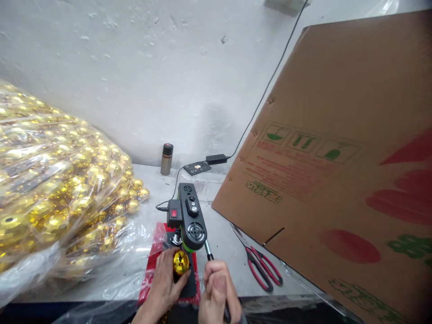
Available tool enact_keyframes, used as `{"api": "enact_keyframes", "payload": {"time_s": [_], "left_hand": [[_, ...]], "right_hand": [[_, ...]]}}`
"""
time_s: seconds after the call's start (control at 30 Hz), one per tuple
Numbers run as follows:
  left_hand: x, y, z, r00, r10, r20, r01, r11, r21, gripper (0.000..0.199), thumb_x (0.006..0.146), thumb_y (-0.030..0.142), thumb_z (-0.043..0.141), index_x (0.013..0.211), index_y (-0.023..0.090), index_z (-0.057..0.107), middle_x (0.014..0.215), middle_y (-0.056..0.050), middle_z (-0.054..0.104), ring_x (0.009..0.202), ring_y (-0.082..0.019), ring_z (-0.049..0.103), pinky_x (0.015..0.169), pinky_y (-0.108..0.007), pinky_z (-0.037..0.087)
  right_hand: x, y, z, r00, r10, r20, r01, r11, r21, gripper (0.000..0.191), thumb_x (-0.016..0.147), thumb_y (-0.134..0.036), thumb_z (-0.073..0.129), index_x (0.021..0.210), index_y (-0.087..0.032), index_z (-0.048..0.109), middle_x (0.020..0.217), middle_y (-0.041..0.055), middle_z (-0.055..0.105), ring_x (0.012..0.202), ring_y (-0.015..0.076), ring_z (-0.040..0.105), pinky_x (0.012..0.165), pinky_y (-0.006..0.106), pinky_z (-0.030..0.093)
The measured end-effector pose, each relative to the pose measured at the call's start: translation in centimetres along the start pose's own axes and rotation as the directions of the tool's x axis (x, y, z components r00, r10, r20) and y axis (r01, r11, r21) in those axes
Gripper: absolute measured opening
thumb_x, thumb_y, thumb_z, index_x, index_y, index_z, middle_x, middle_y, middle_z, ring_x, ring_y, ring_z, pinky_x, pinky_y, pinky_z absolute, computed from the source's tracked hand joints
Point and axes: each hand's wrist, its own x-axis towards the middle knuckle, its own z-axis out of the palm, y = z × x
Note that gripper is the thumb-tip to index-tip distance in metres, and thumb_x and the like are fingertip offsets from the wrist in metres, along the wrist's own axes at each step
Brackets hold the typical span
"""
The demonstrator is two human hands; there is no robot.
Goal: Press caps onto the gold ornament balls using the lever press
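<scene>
Your left hand (164, 279) pinches a gold ball (181, 263) while your right hand (218, 292) clenches a lever (208, 249).
The ball sits between your left thumb and fingers, a dark hole on its top, just below the near end of the black machine (194, 211); your right fingers wrap the lever's dark grip, close to the right of the ball. Under your left fingers lie the machine's black base (189, 288) and a red mat (153, 265). Right of your right fingers, red-handled scissors (265, 265) lie by a large carton (320, 180). Well left of your left fingers bulges a clear bag (60, 189) of gold balls; beyond both hands, by the wall, stands a black-capped bottle (166, 159).
</scene>
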Motion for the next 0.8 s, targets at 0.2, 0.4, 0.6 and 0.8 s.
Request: {"api": "enact_keyframes", "payload": {"time_s": [0.2,0.4,0.6,0.8], "left_hand": [[0.0,0.4,-0.4,1.000,0.002,0.004,-0.002,1.000,0.009,0.044,0.096,0.048,0.065,0.129,0.019,0.066,0.120,-0.018,0.077,0.110,-0.037,0.074,0.095,-0.057,0.063],[-0.1,0.3,-0.3,1.000,0.020,-0.014,-0.019,0.999,0.029,0.043,0.097,0.047,0.065,0.130,0.018,0.065,0.119,-0.019,0.077,0.109,-0.037,0.074,0.094,-0.057,0.063],[-0.1,0.2,-0.2,0.999,0.029,-0.016,-0.029,0.999,0.039,0.043,0.097,0.048,0.065,0.129,0.019,0.066,0.119,-0.018,0.077,0.109,-0.037,0.075,0.093,-0.056,0.064],[-0.1,0.0,0.0,0.999,0.033,-0.026,-0.032,0.999,0.043,0.045,0.098,0.050,0.064,0.130,0.019,0.066,0.118,-0.017,0.077,0.109,-0.037,0.075,0.094,-0.055,0.064]], "right_hand": [[-1.0,1.8,0.1,0.985,-0.173,-0.010,0.172,0.984,-0.040,0.047,0.114,-0.025,0.039,0.067,-0.024,0.045,0.062,-0.0072,0.050,0.055,0.0098,0.048,0.085,0.027,0.052],[-0.8,1.6,0.3,0.981,-0.191,-0.017,0.190,0.980,-0.054,0.048,0.115,-0.026,0.038,0.067,-0.024,0.045,0.063,-0.0080,0.050,0.056,0.0092,0.048,0.087,0.025,0.052],[-0.6,0.8,0.5,0.986,-0.162,-0.032,0.159,0.984,-0.082,0.049,0.115,-0.029,0.038,0.067,-0.023,0.044,0.063,-0.0083,0.050,0.055,0.0087,0.048,0.088,0.025,0.053],[-1.3,2.1,0.1,0.983,-0.185,-0.007,0.185,0.981,-0.060,0.046,0.114,-0.028,0.040,0.069,-0.024,0.048,0.063,-0.0070,0.053,0.055,0.0103,0.049,0.086,0.029,0.054]]}}
